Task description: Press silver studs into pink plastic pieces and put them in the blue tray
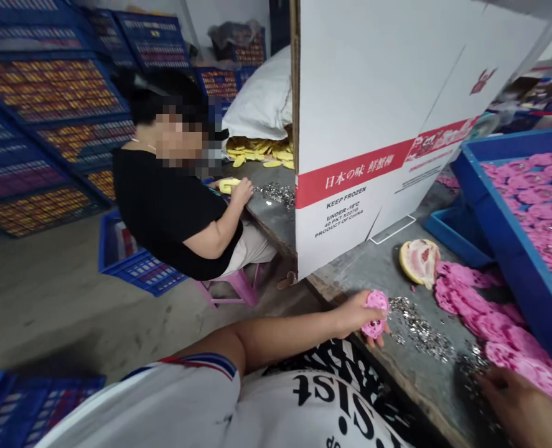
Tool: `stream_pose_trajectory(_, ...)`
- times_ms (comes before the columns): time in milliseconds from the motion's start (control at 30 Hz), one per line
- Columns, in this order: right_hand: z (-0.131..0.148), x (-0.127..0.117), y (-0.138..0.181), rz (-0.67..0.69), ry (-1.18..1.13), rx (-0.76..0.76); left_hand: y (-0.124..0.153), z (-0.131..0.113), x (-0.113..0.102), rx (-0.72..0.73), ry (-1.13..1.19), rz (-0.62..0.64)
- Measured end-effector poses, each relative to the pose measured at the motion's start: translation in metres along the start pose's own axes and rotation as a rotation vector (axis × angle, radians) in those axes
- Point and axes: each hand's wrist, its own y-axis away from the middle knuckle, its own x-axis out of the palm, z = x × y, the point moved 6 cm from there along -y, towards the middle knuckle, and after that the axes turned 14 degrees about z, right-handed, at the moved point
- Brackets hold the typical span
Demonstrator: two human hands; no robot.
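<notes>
My left hand [357, 313] is closed round a pink plastic piece [375, 313] at the near edge of the grey table [350, 274]. Just right of it lies a heap of small silver metal bits [420, 330]. My right hand [523, 407] rests at the lower right among those bits, beside a pile of more pink pieces [485, 317]; its fingers are mostly out of frame. A peeled pomelo chunk [419, 261] sits on the table behind the pile.
A tall white carton [388, 124] stands on the table. A blue crate of pink pieces [537, 205] is at right. A seated person in black [173, 205] handles yellow pieces [257, 152] at the table's far end. Blue crates [46, 124] are stacked at left.
</notes>
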Motion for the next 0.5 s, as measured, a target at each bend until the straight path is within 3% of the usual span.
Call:
stream_pose_trajectory(133, 0.006, -0.012, 0.014, 0.032, -0.126, 0.218, 0.002, -0.009, 0.014, 0.03, 0.037, 0.015)
stream_pose_trajectory(267, 0.031, -0.024, 0.028, -0.025, -0.069, 0.19, 0.004, -0.019, 0.029, 0.07, 0.089, 0.038)
stream_pose_trajectory(400, 0.038, -0.024, 0.036, 0.037, -0.041, 0.262, 0.006, -0.023, 0.025, 0.085, 0.13, -0.034)
stream_pose_trajectory(500, 0.039, -0.026, 0.04, 0.002, -0.08, 0.305, 0.006, -0.022, 0.02, 0.082, 0.148, -0.074)
